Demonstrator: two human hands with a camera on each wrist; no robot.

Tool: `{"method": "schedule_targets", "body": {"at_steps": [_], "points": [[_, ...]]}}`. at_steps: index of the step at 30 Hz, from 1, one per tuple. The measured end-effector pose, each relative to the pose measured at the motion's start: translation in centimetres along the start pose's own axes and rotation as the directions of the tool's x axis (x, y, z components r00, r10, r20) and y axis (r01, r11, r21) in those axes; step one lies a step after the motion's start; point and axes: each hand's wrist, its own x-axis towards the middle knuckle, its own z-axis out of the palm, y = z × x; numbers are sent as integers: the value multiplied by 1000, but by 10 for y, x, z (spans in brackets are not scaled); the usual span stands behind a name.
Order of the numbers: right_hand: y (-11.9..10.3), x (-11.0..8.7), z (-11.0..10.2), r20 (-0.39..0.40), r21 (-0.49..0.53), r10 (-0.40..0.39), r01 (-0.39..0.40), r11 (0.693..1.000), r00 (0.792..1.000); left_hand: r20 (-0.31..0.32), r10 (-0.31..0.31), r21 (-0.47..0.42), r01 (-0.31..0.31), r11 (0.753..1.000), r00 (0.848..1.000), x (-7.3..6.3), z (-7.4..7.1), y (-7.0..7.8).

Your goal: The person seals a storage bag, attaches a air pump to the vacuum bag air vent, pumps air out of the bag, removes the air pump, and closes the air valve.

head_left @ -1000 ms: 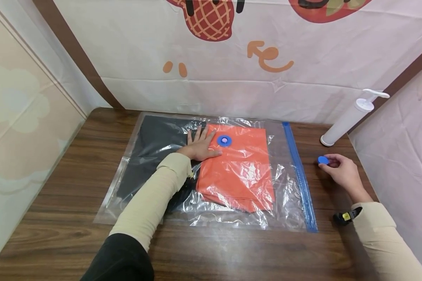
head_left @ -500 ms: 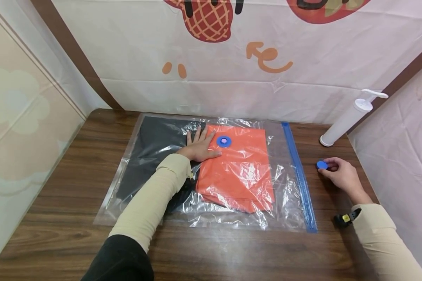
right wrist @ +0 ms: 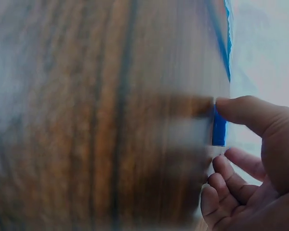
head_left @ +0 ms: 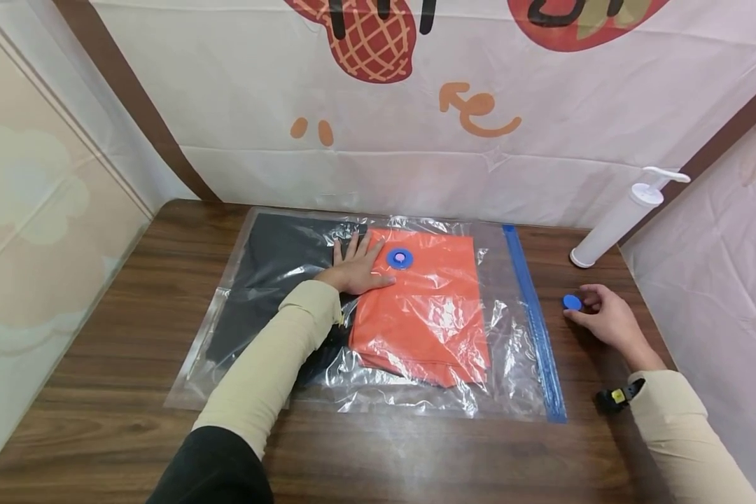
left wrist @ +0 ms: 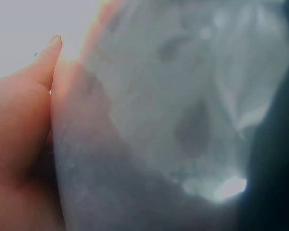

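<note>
My left hand [head_left: 355, 271] lies with spread fingers on a clear storage bag [head_left: 516, 336] that holds folded black cloth [head_left: 277, 273] and folded orange cloth [head_left: 422, 315]. Close to its fingertips is the bag's blue round valve [head_left: 400, 258] with a pale pink centre. In the left wrist view, a thumb [left wrist: 24, 96] shows beside blurred, shiny plastic. A small blue cap [head_left: 572, 302] rests on the table, right of the bag's blue zip strip [head_left: 535, 329]. Around it, my right hand [head_left: 611, 318] has thumb and index finger parted, the thumb tip right at the cap's edge [right wrist: 219, 126].
A white hand pump [head_left: 616, 225] with a handle stands tilted at the table's back right corner. Printed fabric [head_left: 390, 175] hangs behind the wooden table [head_left: 416, 455] and along both sides. A black wrist strap [head_left: 620, 395] sits at my right cuff.
My right hand has lowered the blue cap toward me onto the table, and its fingers have loosened from it. My left hand stays on the bag. The head view has shifted slightly.
</note>
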Motion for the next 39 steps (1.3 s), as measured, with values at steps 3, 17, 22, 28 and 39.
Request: {"method": "schedule_targets", "body": {"at_steps": [3,17,22,28,39], "points": [[-2,-2,-4,-16,45,52,-51,998,999,2,4,-2,-4,1000,1000,-1,1,0],[-4,40,-54,-297,479,259,-91,873,919,-9,0,6,1,1000,1000,3,4,-5],[-12,62,-64,-320,697,317,-5,717,893,-7,-2,6,2,1000,1000,2,3,-4],[-21,85,-66,-340,700,307,22,714,889,-4,15,8,-15,1000,1000,-7,-2,2],[-34,106,-55,-320,765,343,28,643,883,8,0,7,0,1000,1000,-6,-1,0]]}}
